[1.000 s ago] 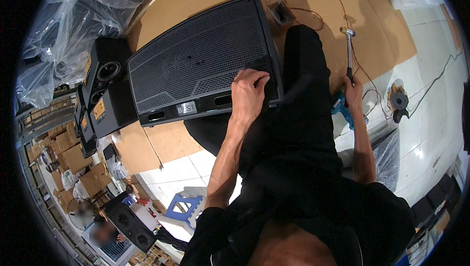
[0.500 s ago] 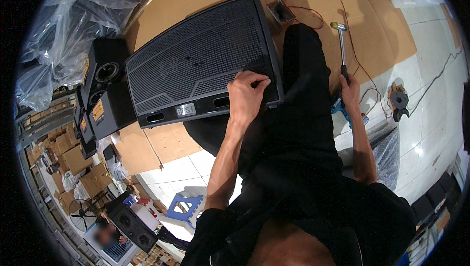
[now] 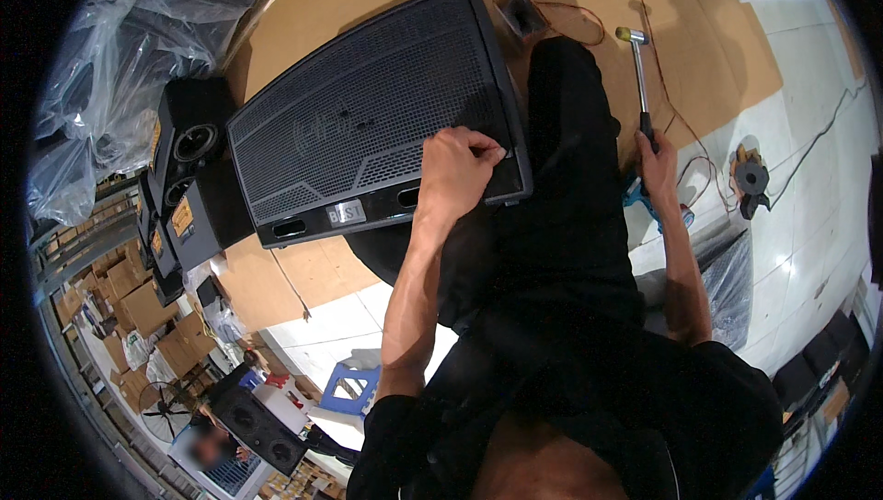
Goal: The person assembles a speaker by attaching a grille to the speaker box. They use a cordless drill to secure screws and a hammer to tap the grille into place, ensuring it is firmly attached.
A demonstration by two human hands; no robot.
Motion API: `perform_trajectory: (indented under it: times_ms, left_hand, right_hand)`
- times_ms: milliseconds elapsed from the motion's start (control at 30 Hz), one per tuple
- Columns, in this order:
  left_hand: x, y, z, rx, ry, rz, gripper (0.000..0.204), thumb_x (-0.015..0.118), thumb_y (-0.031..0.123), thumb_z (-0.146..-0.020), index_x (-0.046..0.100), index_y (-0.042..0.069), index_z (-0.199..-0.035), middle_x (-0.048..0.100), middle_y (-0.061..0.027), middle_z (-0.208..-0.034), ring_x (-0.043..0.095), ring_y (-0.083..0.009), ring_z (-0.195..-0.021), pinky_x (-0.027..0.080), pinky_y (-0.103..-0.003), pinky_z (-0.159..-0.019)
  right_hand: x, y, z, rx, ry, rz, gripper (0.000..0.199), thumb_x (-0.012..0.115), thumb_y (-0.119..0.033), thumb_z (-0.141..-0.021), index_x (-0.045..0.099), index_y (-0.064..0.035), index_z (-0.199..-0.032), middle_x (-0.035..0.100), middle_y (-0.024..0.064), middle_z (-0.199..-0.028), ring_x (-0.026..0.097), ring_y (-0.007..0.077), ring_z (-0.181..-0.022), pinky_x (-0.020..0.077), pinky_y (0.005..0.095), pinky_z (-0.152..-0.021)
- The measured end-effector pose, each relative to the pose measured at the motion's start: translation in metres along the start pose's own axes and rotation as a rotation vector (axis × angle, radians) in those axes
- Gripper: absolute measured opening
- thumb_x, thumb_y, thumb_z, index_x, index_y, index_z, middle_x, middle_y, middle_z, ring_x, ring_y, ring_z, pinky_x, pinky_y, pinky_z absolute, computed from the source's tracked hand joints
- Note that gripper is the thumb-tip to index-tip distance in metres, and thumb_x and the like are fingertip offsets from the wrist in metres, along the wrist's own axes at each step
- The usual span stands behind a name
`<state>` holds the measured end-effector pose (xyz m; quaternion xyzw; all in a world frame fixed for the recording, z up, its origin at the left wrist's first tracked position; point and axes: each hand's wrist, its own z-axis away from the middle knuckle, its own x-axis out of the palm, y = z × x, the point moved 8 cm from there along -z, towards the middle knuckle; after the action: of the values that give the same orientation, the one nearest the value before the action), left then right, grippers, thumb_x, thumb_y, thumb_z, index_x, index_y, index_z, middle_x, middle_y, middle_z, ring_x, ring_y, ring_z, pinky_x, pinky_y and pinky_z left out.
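Left of center in the frame, I am seeing a big black loudspeaker (image 3: 368, 123) lying on brown cardboard (image 3: 727, 68), with its mesh grille (image 3: 303, 114) facing up. Near its lower right corner, the left hand (image 3: 455, 173) is pressing thumb and fingertips together in a pinch; I cannot tell whether they are holding something tiny. Right of center, the right hand (image 3: 657, 169) is wrapping its fingers around the black handle of a mallet (image 3: 640, 77). The yellow-tipped head is sitting toward the upper right, near a thin red cord (image 3: 647, 17).
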<state>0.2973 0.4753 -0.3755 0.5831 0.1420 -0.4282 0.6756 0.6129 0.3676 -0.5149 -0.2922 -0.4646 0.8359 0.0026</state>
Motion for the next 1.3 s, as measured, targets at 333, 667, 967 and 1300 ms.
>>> perform_trajectory:
  times_ms: [333,667,967,1300]
  left_hand:
    - [0.000,-0.004,-0.009,-0.150,-0.132,-0.013,0.017,0.075,0.014,-0.074,0.074,0.001,-0.084,0.070,-0.0143,-0.075,0.068,-0.0195,-0.066,0.053,-0.031,-0.065]
    - [0.003,-0.006,-0.015,-0.165,-0.147,-0.031,0.019,0.078,0.016,-0.070,0.074,0.001,-0.080,0.069,-0.0160,-0.073,0.068,-0.0243,-0.070,0.053,-0.034,-0.069]
    - [0.009,-0.013,-0.022,-0.096,-0.156,-0.106,0.018,0.077,0.017,-0.066,0.074,0.003,-0.077,0.068,-0.0184,-0.071,0.068,-0.0289,-0.071,0.053,-0.036,-0.071]
    - [0.005,-0.008,-0.022,-0.040,-0.148,-0.082,0.018,0.078,0.017,-0.068,0.073,0.001,-0.076,0.068,-0.0183,-0.072,0.069,-0.0290,-0.072,0.053,-0.037,-0.072]
  right_hand:
    - [0.003,-0.021,0.005,-0.029,-0.029,-0.107,0.023,0.056,-0.026,-0.095,0.055,-0.0057,-0.084,0.045,-0.0030,-0.060,0.041,0.0060,-0.050,0.0311,0.0237,-0.045]
    - [0.012,-0.049,0.007,-0.033,-0.064,-0.237,0.027,0.058,-0.028,-0.094,0.057,-0.0015,-0.095,0.049,-0.0003,-0.061,0.046,0.0083,-0.050,0.0346,0.0262,-0.044]
    - [0.019,-0.082,0.025,-0.110,-0.103,-0.280,0.023,0.059,-0.026,-0.094,0.056,-0.0034,-0.098,0.047,-0.0017,-0.057,0.045,0.0070,-0.043,0.0349,0.0245,-0.038]
    - [-0.004,-0.138,0.073,-0.384,-0.061,-0.343,0.015,0.059,-0.015,-0.092,0.055,-0.0022,-0.100,0.054,0.0021,-0.064,0.051,0.0085,-0.054,0.0422,0.0240,-0.049]
